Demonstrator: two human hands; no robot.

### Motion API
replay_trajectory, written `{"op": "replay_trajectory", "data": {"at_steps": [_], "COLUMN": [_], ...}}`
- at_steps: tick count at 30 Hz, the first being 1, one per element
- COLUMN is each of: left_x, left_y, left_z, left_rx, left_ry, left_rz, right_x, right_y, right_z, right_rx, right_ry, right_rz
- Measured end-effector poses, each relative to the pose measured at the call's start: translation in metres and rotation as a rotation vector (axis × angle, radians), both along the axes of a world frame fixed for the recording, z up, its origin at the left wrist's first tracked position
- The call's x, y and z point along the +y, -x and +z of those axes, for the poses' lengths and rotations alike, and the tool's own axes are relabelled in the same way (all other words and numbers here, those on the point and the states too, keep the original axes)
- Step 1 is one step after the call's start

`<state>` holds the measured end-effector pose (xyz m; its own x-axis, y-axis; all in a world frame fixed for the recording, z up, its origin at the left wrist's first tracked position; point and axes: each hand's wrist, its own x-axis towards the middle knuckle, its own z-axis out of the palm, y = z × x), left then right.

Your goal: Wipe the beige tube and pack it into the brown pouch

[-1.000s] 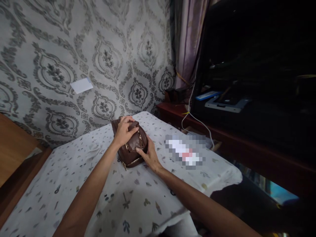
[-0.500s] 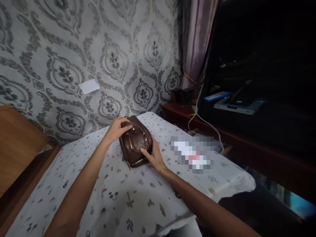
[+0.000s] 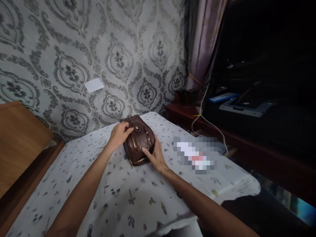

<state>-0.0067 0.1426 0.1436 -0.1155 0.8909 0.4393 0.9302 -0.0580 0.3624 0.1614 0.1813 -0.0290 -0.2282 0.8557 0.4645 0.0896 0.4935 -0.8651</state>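
A small brown leather bag point(image 3: 142, 140) with gold zippers and a round gold clasp lies on the patterned white cloth, its front facing up. My left hand point(image 3: 119, 134) is at its upper left edge, fingers bent and thumb near the clasp flap; the fingertips are partly hidden. Along the lower right side, my right hand point(image 3: 157, 157) grips the bag, thumb on the front and fingers around the side, mostly out of sight.
The white cloth point(image 3: 103, 197) covers the surface. A blurred-out item point(image 3: 194, 156) lies to the right. Beyond it are a white cable point(image 3: 212, 124) and a dark red wooden stand point(image 3: 176, 111) by a large dark screen point(image 3: 259, 59). A wooden panel point(image 3: 22, 141) stands left; patterned wallpaper is behind.
My left fingers have drawn back a little from the clasp towards the bag's left edge. The right hand keeps its grip. The whole view has shifted slightly.
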Motion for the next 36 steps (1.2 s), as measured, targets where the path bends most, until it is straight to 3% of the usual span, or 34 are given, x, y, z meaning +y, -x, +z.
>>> {"op": "replay_trajectory", "data": {"at_steps": [4, 9, 14, 22, 36], "left_x": [0.002, 0.003, 0.002, -0.005, -0.011], "left_y": [0.004, 0.006, 0.003, -0.007, -0.014], "left_z": [-0.007, -0.012, -0.009, -0.003, -0.008], "left_rx": [-0.117, -0.183, -0.221, -0.113, -0.119], "left_ry": [0.024, 0.017, -0.007, -0.036, -0.025], "left_rz": [-0.025, -0.026, -0.02, 0.007, -0.01], "right_x": [-0.006, -0.006, -0.004, -0.006, -0.01], "right_y": [0.012, 0.028, 0.034, 0.04, 0.036], "right_z": [0.002, 0.017, 0.019, 0.016, 0.026], "right_rx": [0.048, 0.085, 0.11, 0.088, 0.088], "right_ry": [0.094, 0.168, 0.145, 0.07, 0.181], "right_rz": [-0.068, -0.199, -0.238, -0.308, -0.259]}}
